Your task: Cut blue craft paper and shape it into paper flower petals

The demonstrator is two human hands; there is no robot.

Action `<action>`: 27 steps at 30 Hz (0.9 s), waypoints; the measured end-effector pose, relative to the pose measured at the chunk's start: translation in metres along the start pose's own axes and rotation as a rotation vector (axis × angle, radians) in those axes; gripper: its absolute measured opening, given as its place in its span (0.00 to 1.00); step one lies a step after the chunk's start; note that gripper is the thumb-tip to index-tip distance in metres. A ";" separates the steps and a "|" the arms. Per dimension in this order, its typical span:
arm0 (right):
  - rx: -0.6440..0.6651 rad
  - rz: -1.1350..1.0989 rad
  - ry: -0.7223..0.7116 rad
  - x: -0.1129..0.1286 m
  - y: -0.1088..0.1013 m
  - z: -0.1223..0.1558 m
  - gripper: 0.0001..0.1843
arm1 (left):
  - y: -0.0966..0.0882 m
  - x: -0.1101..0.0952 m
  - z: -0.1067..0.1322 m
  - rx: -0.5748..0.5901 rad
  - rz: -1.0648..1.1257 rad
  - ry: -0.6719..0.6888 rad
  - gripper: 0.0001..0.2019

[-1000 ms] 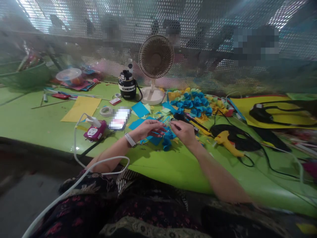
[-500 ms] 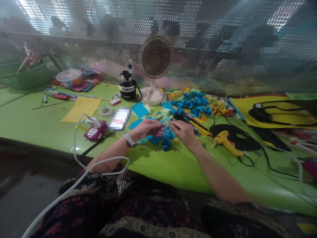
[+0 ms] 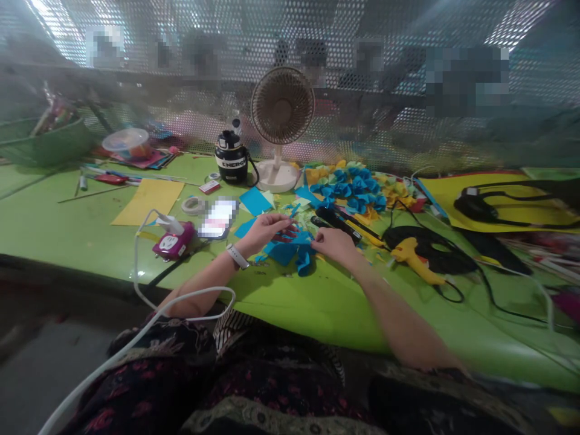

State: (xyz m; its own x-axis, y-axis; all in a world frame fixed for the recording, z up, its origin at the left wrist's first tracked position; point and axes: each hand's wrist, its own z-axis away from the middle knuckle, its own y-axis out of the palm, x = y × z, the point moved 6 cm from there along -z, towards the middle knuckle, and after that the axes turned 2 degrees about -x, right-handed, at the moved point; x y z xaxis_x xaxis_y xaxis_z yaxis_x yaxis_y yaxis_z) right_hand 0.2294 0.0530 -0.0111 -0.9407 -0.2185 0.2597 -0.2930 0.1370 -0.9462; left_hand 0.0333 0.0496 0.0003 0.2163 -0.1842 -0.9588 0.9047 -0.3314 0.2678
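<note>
Over the blue paper pieces on the table, my left hand [image 3: 268,232], with a white-banded watch at the wrist, has its fingers curled at the left side of a piece of blue paper [image 3: 299,239]. At the right edge of this same paper, my right hand [image 3: 335,244] is closed with thumb and forefinger pinched together. Below it lies a crumpled blue paper flower [image 3: 303,262]. Small green and blue scraps [image 3: 304,214] are scattered behind the fingers. Just beyond my right hand rests a dark handle-like object [image 3: 319,223], partly hidden.
Blue and yellow paper flowers [image 3: 356,184] are heaped behind my hands. A yellow glue gun [image 3: 417,261] lies at right. A phone [image 3: 219,218], tape roll [image 3: 194,205] and purple power socket [image 3: 171,243] are at left. A fan [image 3: 281,109] and black bottle [image 3: 231,158] stand behind.
My right hand has moved slightly down and toward the table, and its fingertips now meet the blue paper. The left hand has shifted slightly left. The dark handle-like object shows more clearly.
</note>
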 end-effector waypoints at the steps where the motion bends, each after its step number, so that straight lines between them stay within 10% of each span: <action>1: -0.023 -0.018 0.039 -0.001 -0.003 0.000 0.09 | 0.000 -0.001 0.000 -0.006 -0.003 0.001 0.17; 9: -0.210 -0.503 0.228 -0.014 -0.028 -0.001 0.12 | -0.008 -0.003 -0.005 -0.069 0.001 0.034 0.15; 14: -0.190 -1.001 0.105 0.000 -0.031 -0.001 0.24 | -0.012 -0.004 -0.006 -0.094 0.019 0.047 0.19; 27: 0.050 -1.068 -0.040 0.025 -0.020 0.003 0.25 | -0.007 -0.011 -0.003 -0.056 -0.012 0.112 0.22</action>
State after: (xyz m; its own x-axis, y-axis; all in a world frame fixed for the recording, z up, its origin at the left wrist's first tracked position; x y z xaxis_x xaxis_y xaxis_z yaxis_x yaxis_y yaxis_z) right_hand 0.2124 0.0419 0.0132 -0.1947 -0.2337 0.9526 -0.9532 -0.1841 -0.2399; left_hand 0.0253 0.0569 0.0087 0.2419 -0.0754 -0.9674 0.9258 -0.2805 0.2534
